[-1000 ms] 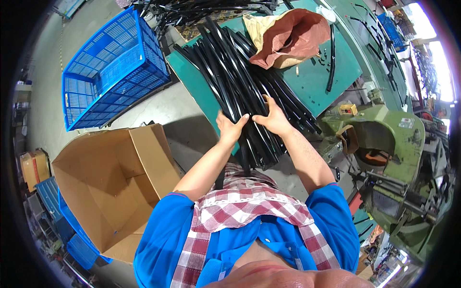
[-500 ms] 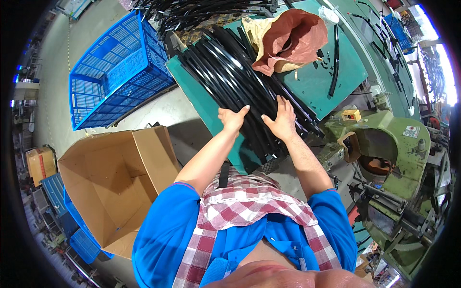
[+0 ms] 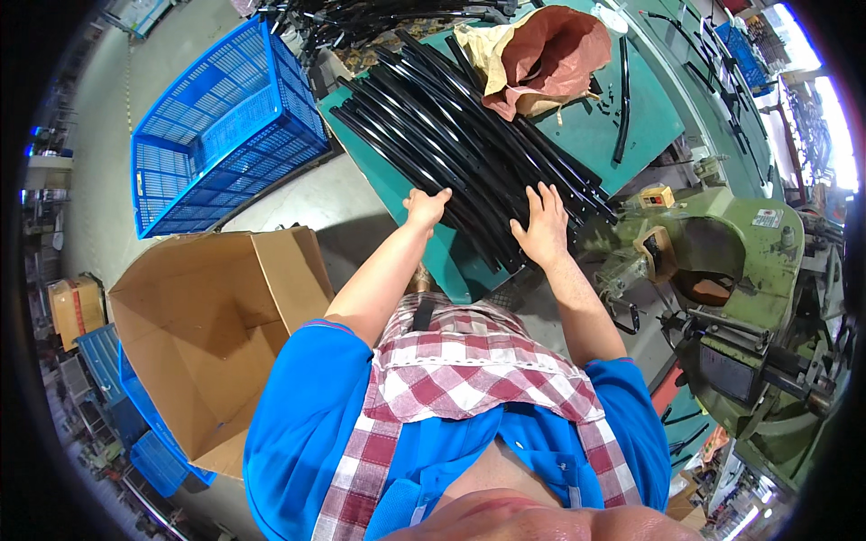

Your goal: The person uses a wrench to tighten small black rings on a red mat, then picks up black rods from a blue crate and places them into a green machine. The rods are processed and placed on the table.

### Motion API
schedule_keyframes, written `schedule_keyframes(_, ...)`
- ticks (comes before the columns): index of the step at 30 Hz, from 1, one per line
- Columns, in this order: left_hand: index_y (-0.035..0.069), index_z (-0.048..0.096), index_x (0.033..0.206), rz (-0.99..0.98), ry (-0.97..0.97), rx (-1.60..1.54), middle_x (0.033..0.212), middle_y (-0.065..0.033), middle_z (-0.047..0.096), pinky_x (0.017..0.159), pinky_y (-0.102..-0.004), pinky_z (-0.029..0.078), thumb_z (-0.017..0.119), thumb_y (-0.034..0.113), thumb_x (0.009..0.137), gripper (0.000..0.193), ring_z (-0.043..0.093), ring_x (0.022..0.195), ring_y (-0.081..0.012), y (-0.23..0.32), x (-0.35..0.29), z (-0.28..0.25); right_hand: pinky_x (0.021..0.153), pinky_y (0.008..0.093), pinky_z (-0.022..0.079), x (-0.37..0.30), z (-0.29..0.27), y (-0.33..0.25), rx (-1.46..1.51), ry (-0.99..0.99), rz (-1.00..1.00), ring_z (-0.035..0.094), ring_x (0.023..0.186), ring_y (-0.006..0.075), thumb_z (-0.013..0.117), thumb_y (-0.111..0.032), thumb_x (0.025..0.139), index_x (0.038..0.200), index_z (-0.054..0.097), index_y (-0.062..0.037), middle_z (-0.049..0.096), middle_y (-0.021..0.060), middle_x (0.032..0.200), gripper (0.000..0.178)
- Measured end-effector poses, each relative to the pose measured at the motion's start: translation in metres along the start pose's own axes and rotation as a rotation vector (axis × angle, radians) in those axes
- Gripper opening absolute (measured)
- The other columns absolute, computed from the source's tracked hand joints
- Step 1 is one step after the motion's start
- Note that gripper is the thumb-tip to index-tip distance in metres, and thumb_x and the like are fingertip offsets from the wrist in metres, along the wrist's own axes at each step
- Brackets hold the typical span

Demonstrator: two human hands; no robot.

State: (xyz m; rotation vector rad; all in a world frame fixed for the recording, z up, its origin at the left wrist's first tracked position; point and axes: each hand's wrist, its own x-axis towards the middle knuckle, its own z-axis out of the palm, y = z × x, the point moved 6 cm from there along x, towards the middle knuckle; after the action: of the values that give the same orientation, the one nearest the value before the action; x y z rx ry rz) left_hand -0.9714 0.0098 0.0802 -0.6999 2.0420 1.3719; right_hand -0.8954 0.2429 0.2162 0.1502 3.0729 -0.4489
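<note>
A wide pile of glossy black tubes [image 3: 451, 149] lies slanted across the green tabletop [image 3: 361, 162], its near ends toward me. At the pile's left edge rests my left hand [image 3: 426, 209], thumb out from the fingers, which are partly hidden. My right hand [image 3: 545, 227] lies against the near right part of the pile with its fingers spread. Neither hand is wrapped round a tube. Just beyond the pile stands an open paper sack [image 3: 550, 59], brownish red inside. One separate black strip [image 3: 622, 108] lies to the right of the sack among small dark bits.
An open cardboard box [image 3: 207, 334] stands at my left, with a blue plastic crate [image 3: 216, 126] beyond it. Close on my right is a green machine [image 3: 767, 270]. More black parts [image 3: 379, 22] are heaped at the far end.
My hands have moved slightly apart and a little farther from me. The tubes between them lie more spread out, and the table and pile sit slightly higher in the picture.
</note>
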Motion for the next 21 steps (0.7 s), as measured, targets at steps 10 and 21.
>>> schedule_keyframes(10,-0.006,0.066,0.086,0.114,-0.035,0.026,0.076,-0.0136,0.068,0.060,-0.0315,0.052,0.075,0.037,0.082,0.044,0.064,0.060,-0.0210,-0.021,0.007,-0.034,0.108,0.0498,0.033,-0.023,-0.014,-0.038,0.125,0.133,-0.142,0.034,0.136,0.0354,0.074,-0.016,0.078,0.126,0.055,-0.0055,0.044,0.0165,0.138,0.053)
schedule_keyframes(21,-0.004,0.063,0.102,0.019,0.011,-0.206,0.086,-0.0127,0.067,0.064,-0.0332,0.053,0.058,0.028,0.088,0.035,0.065,0.070,-0.0215,-0.055,0.007,-0.042,0.103,0.0489,0.038,-0.041,-0.015,-0.061,0.216,0.140,-0.232,0.042,0.130,0.0336,0.073,-0.013,0.078,0.113,0.062,-0.0036,0.050,0.0150,0.130,0.038)
